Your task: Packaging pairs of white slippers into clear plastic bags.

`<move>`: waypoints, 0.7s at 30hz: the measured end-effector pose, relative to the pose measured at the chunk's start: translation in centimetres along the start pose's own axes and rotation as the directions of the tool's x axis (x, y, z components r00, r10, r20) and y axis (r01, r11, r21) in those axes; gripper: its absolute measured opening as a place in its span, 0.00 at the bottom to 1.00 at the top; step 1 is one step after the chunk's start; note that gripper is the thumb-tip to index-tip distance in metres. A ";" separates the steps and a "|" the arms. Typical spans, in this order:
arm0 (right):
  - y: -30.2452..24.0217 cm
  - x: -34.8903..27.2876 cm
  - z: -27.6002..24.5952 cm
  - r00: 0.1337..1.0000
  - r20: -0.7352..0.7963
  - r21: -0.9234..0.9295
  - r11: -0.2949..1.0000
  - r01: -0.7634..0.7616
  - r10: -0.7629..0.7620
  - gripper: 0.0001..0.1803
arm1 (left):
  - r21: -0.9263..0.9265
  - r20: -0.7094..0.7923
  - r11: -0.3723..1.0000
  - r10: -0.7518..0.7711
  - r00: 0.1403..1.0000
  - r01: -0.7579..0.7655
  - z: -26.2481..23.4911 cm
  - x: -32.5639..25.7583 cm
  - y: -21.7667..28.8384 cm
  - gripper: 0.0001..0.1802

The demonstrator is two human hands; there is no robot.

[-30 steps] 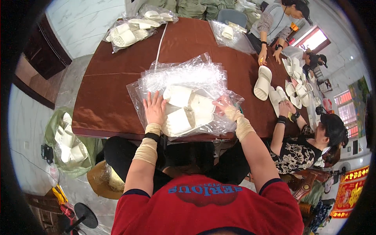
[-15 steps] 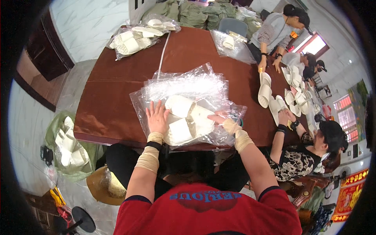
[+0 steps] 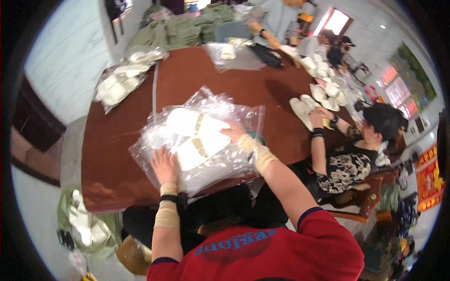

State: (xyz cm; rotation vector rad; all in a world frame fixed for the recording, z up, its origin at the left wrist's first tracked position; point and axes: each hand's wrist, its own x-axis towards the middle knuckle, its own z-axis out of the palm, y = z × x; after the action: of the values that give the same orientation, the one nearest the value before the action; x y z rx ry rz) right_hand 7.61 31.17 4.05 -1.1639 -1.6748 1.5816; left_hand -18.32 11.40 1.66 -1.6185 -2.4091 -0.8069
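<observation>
Slippers: I see a white pair (image 3: 185,122) side by side near the table's close edge, in front of the wearer; through the glare I can't tell whether they lie inside the top bag or on it.
Clear bags: a loose stack (image 3: 253,122) spreads out under and around the pair, corners fanned.
Left hand: palm down (image 3: 165,167), fingers apart, resting on the plastic just left of the slippers; I read it as gripping nothing.
Right hand: fingertips (image 3: 233,132) at the pair's right edge, fingers slightly bent; I can't tell whether they pinch anything.
Wrists: beige wraps (image 3: 167,216) on both forearms, plus a black band (image 3: 168,198) on the left one.
Tabletop: brown cloth (image 3: 117,159); bagged slippers (image 3: 115,89) at the far left, another clear bag (image 3: 248,58) at the far side.
Right side: I have a co-worker's hands (image 3: 320,119) at a white slipper pair (image 3: 301,108), more slippers (image 3: 333,89) heaped beyond.
Floor: green sack (image 3: 108,246) with white slippers, left of the table.
</observation>
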 end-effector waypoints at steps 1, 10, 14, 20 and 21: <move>-0.9 -0.6 1.8 0.983 0.101 0.005 0.988 -0.152 0.151 0.32 | 0.023 0.033 0.999 -0.026 0.999 0.026 -0.8 -0.9 -0.7 0.21; -1.5 0.3 -0.6 0.946 0.312 0.223 0.961 -0.160 0.086 0.26 | -0.810 -0.041 0.572 -0.275 0.960 0.129 -2.8 -0.2 -1.0 0.20; 1.3 1.6 1.5 0.939 0.338 0.028 0.996 -0.079 0.065 0.28 | -0.805 0.058 0.560 -0.254 0.966 0.195 -3.4 0.5 -2.0 0.18; 1.8 1.5 4.7 0.957 0.290 -0.081 0.996 0.036 -0.011 0.31 | -0.339 -0.157 0.932 0.077 0.985 -0.127 -3.8 1.2 -1.4 0.23; 1.8 1.5 4.6 0.960 0.279 -0.121 0.991 0.065 -0.028 0.32 | -0.364 -0.065 0.930 0.037 0.997 -0.059 -2.7 0.7 -1.0 0.25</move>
State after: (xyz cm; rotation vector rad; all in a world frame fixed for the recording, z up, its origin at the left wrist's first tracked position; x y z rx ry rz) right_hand 3.34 30.06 1.30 -0.9905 -1.9950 1.6900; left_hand -20.03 10.35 3.84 -1.7366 -2.2689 -1.3396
